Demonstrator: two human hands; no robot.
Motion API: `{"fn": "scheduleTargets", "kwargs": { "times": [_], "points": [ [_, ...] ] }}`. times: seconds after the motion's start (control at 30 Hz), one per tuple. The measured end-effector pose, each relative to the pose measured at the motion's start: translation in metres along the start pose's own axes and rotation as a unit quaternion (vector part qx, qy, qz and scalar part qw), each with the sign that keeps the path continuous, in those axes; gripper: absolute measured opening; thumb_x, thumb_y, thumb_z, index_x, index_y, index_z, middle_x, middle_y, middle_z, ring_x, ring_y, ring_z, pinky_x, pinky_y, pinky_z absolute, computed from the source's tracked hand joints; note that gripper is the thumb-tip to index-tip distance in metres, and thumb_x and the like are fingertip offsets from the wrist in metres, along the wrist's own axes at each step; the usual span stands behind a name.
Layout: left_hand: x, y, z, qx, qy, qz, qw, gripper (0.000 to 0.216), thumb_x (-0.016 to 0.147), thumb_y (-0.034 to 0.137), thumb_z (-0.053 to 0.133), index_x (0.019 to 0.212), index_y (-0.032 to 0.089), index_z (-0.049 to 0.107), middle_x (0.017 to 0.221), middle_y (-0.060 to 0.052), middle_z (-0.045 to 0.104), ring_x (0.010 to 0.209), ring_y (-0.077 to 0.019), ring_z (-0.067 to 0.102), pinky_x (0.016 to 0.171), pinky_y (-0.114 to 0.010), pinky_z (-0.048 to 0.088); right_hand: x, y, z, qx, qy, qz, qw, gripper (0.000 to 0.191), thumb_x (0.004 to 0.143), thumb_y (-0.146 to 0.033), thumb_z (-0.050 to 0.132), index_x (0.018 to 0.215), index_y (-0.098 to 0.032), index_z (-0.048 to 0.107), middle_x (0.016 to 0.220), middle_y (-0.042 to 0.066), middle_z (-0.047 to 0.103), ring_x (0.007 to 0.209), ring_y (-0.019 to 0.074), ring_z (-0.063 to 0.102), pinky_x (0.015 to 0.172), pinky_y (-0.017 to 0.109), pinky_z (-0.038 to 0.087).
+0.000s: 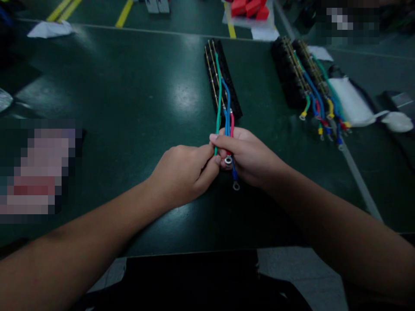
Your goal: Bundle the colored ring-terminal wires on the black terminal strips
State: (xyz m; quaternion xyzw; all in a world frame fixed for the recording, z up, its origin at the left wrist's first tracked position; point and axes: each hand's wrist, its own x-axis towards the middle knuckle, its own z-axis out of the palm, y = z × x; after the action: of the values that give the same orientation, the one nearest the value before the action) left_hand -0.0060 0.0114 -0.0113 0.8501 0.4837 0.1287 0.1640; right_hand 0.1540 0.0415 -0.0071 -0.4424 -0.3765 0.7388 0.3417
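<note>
My right hand [249, 155] is closed round a bundle of coloured wires [227, 116], green, blue and red, that run back to a black terminal strip [227, 77] lying on the dark green table [129, 108]. Ring terminals [236, 185] hang out below my fingers. My left hand [183, 172] is closed in a pinch on the green wire next to the right hand's thumb. Both hands meet at the table's middle, near its front edge.
Two more black terminal strips [292, 73] with several coloured wires lie at the right. A white cloth-like bundle [353, 103] sits beyond them. Red parts [249, 7] on white paper are at the back. White paper [50, 29] lies at the far left.
</note>
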Motion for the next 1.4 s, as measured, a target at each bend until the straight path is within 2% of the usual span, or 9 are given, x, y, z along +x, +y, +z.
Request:
{"fn": "scheduleTargets", "kwargs": {
  "times": [0.7, 0.93, 1.4],
  "points": [
    [0.0, 0.0005, -0.0005, -0.001, 0.005, 0.004, 1.0, 0.034, 0.101, 0.038, 0.035, 0.081, 0.02, 0.056, 0.068, -0.003, 0.061, 0.058, -0.0167, 0.052, 0.061, -0.032, 0.03, -0.0004, -0.0002, 0.0013, 0.001, 0.001, -0.001, 1.0, 0.035, 0.097, -0.014, 0.064, 0.067, -0.018, 0.047, 0.049, -0.005, 0.047, 0.041, 0.0054, 0.041, 0.04, 0.017, 0.031],
    [-0.0004, 0.0004, -0.0004, 0.005, 0.008, 0.005, 1.0, 0.035, 0.101, 0.037, 0.034, 0.08, 0.02, 0.056, 0.067, -0.003, 0.061, 0.057, -0.0168, 0.051, 0.06, -0.032, 0.029, -0.0009, -0.001, 0.0016, -0.002, 0.001, -0.005, 1.0, 0.037, 0.1, -0.011, 0.057, 0.065, -0.018, 0.046, 0.049, -0.005, 0.046, 0.04, 0.0054, 0.04, 0.04, 0.017, 0.03],
    [-0.0003, -0.0005, -0.0018, 0.009, 0.017, 0.018, 1.0, 0.036, 0.101, 0.036, 0.035, 0.079, 0.019, 0.058, 0.065, -0.002, 0.061, 0.055, -0.0163, 0.052, 0.058, -0.031, 0.031, -0.001, -0.001, 0.0027, 0.008, -0.003, -0.003, 1.0, 0.036, 0.099, -0.011, 0.059, 0.066, -0.017, 0.047, 0.05, -0.005, 0.046, 0.041, 0.0051, 0.041, 0.041, 0.016, 0.031]
  ]
}}
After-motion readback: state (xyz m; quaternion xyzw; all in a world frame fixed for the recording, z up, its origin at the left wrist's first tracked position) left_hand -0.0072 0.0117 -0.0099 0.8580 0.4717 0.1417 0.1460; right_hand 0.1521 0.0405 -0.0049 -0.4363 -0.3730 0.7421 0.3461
